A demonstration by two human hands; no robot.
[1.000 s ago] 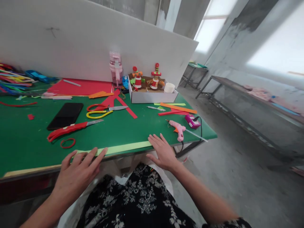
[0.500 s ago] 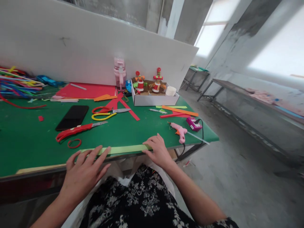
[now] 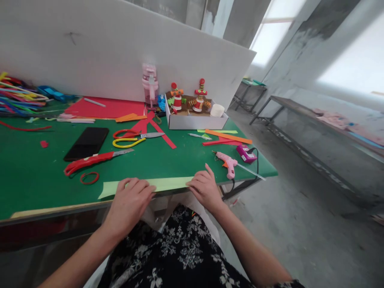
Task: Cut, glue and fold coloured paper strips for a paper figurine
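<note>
A light green paper strip [image 3: 171, 184] lies along the near edge of the green tabletop. My left hand [image 3: 130, 206] has its fingers curled over the strip left of its middle, closed on the near edge. At the right end, my right hand [image 3: 205, 189] pinches the paper between thumb and fingers, with one finger raised. The strip's left end flares out flat beyond my left hand. To the left are a red-handled knife [image 3: 93, 161] and a red ring [image 3: 89, 178]. A pink glue gun [image 3: 228, 162] rests right of my right hand.
Scissors [image 3: 129, 141] and a black phone [image 3: 87, 143] lie farther back. A white box [image 3: 196, 123] holds two small figures and a white cup. Orange paper strips [image 3: 229, 137] and a purple box [image 3: 246, 154] with a cord are at the right.
My left hand has slid right along the strip, and its spread fingers have curled around the paper. The strip looks wider, its left end now exposed. My right hand stays at the right end.
</note>
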